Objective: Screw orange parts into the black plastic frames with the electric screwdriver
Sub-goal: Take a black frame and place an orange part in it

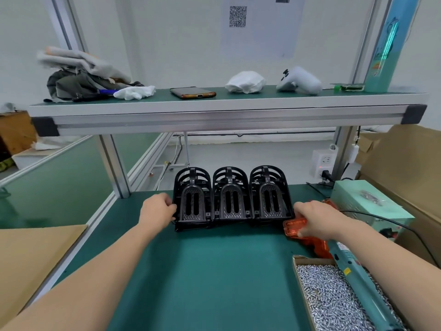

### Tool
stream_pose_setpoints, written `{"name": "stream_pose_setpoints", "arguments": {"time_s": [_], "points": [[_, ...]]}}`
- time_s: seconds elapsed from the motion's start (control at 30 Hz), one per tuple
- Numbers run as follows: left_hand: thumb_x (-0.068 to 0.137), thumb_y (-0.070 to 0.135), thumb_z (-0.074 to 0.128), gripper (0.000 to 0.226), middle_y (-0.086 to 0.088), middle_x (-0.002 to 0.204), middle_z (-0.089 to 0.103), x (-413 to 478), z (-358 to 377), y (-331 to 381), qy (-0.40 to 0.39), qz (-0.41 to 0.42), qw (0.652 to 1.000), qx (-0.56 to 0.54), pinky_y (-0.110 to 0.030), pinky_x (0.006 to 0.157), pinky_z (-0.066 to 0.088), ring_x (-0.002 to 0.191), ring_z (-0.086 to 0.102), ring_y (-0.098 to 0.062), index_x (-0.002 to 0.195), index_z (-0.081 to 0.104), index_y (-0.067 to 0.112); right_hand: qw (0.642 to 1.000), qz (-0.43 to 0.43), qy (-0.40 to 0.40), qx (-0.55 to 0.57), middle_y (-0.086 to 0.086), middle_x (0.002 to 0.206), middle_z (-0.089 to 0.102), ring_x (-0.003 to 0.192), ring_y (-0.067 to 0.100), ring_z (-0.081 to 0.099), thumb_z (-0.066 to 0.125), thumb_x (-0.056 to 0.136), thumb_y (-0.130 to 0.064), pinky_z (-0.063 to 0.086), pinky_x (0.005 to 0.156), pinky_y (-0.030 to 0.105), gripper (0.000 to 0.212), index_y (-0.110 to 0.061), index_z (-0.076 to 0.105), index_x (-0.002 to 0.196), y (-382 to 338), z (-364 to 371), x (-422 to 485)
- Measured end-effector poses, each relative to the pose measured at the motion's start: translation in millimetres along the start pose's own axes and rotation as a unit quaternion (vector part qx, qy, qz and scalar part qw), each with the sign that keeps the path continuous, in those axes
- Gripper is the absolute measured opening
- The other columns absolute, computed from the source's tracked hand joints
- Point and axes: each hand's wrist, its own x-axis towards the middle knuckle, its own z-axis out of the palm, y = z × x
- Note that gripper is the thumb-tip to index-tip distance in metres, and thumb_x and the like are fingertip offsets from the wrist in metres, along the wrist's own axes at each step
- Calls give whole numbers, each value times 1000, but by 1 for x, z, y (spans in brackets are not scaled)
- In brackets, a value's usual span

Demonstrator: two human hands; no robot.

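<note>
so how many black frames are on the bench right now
3, side by side on the green bench: left frame gripped by the left hand, middle frame, right frame beside the right hand holding an orange part. More may hide beneath.

Black frames, their arched panels finely dotted, stand at 12 o'clock on the dark green mat. Translucent orange parts at 3 o'clock. Teal screwdriver over silver screws at 5 o'clock. Black-and-white QR code high at 12.
</note>
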Motion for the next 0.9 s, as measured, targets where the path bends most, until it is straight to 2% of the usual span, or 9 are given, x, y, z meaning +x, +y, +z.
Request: {"name": "stream_pose_setpoints", "arguments": {"time_s": [0.1,0.23,0.3,0.43,0.6,0.67,0.73,0.8,0.9], "points": [[87,11,59,10,-1,69,65,-14,-1,-4,42,17,999,-8,-19,49,34,48,59,3,78,56,12,998,10,17,68,-14,87,54,89,12,52,71,89,-28,38,73,27,17,-31,54,91,3,-2,-7],[84,14,61,13,-1,65,66,-42,-5,-7,85,16,995,-46,-30,62,47,68,66,-20,73,54,15,991,31,69,110,-16,81,58,90,16,60,67,90,-20,43,75,27,16,-32,57,84,2,-5,-18],[84,13,61,12,-1,65,66,-58,-7,-6,85,2,992,-90,-33,69,52,66,70,-18,74,55,13,986,43,91,131,-16,78,58,86,16,60,68,89,-18,42,73,28,19,-32,57,82,0,-8,-24],[86,11,62,10,-5,74,66,-97,-7,-4,75,-44,979,-186,-28,56,44,50,67,-4,79,55,8,975,61,131,167,-7,86,67,86,18,61,69,91,-18,49,76,32,16,-31,60,85,-7,-18,-43],[86,6,62,18,-10,68,64,-158,7,-10,15,-110,948,-297,-30,59,42,56,71,-14,74,48,7,948,54,176,260,-8,83,69,83,16,62,73,88,-15,42,74,30,9,-23,69,86,-35,-32,-75],[87,3,63,17,-13,71,65,-180,13,-15,-14,-116,929,-350,-40,74,55,62,73,-19,76,49,2,915,47,161,366,-6,76,69,75,12,62,74,88,-11,40,68,28,8,-17,70,85,-57,-35,-90],[88,2,65,16,-12,69,65,-197,21,-17,-42,-115,916,-382,-46,87,56,70,74,-20,82,51,-4,843,44,96,527,-2,71,70,65,9,59,71,90,-4,44,63,24,11,-12,68,83,-84,-35,-105],[89,0,64,4,-12,78,70,-214,27,-13,-63,-103,899,-420,-39,84,58,80,74,-19,89,60,-2,775,46,29,630,1,71,68,67,12,59,66,93,1,47,69,26,14,-9,64,83,-108,-31,-121],[90,-12,56,22,-16,93,74,-229,33,-3,-88,-77,868,-483,-24,78,57,90,72,-24,97,68,4,696,54,-51,715,6,75,65,67,15,60,60,95,3,49,80,36,15,-7,60,83,-135,-20,-141]]}}
